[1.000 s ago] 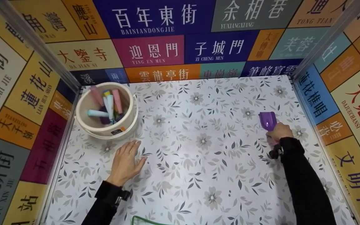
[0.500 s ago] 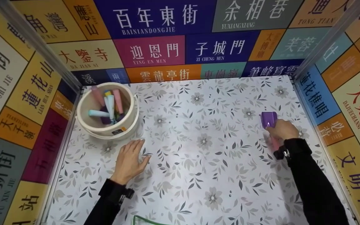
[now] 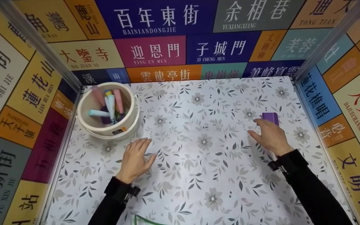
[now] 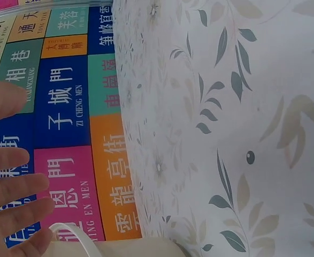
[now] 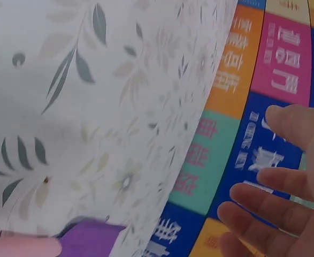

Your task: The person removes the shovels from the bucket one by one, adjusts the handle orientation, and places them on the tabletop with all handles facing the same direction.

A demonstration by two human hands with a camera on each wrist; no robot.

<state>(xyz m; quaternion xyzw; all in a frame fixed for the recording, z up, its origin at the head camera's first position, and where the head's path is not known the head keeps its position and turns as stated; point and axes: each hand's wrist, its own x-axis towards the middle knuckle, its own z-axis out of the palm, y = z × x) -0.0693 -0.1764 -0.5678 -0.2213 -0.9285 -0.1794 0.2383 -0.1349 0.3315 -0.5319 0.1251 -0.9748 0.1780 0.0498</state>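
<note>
A small toy shovel with a purple blade [image 3: 270, 117] and a pink handle [image 5: 23, 247] lies on the floral-patterned surface at the right. My right hand [image 3: 270, 136] hovers over its handle in the head view, fingers spread and gripping nothing. In the right wrist view, a gap shows between those fingers and the shovel [image 5: 95, 238]. At the left, my left hand [image 3: 135, 161] holds nothing, its fingers loosely extended. A cream bucket [image 3: 129, 120] stands just beyond it, filled with several light blue [image 3: 111, 104] and pink handles [image 3: 118, 100]; what lies deeper is partly hidden.
Printed panels with Chinese lettering [image 3: 155, 51] wall in the surface [image 3: 183, 156] at the back and both sides. A green-edged clear object [image 3: 145, 219] is cut off at the near edge. The bucket's white handle [image 4: 76, 235] hangs at its side.
My right hand has let go of the shovel, lifted and spread its fingers; the shovel now lies on the surface. My left hand has drifted slightly to the right.
</note>
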